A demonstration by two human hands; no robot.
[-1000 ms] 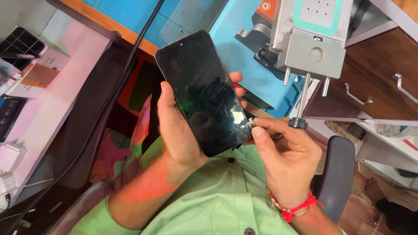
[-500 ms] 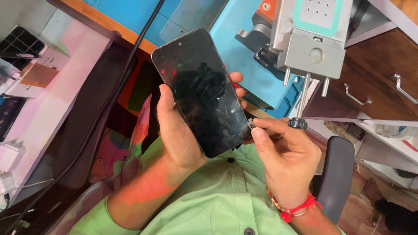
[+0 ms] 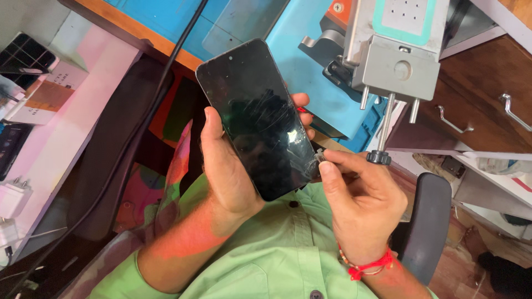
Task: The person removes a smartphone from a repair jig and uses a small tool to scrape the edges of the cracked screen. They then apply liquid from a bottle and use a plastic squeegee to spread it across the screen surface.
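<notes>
We hold a black smartphone (image 3: 257, 119) in the air above our lap, well clear of the blue table (image 3: 310, 66). Its glass is cracked, worst toward the lower right corner. Our left hand (image 3: 227, 166) grips it from behind, thumb along the left edge, fingertips showing at the right edge. Our right hand (image 3: 357, 191) is closed in a pinch on a small pale piece (image 3: 320, 157) at that cracked corner; what the piece is, we cannot tell.

Judgement: work here goes best with the left grip firm, the pinch kept low and close to the edge, and a slow pull, since splintered glass could cut a fingertip.

A grey metal press (image 3: 396, 61) stands on the table's right side. Wooden drawers (image 3: 476, 111) to the right are shut; contents hidden.
</notes>
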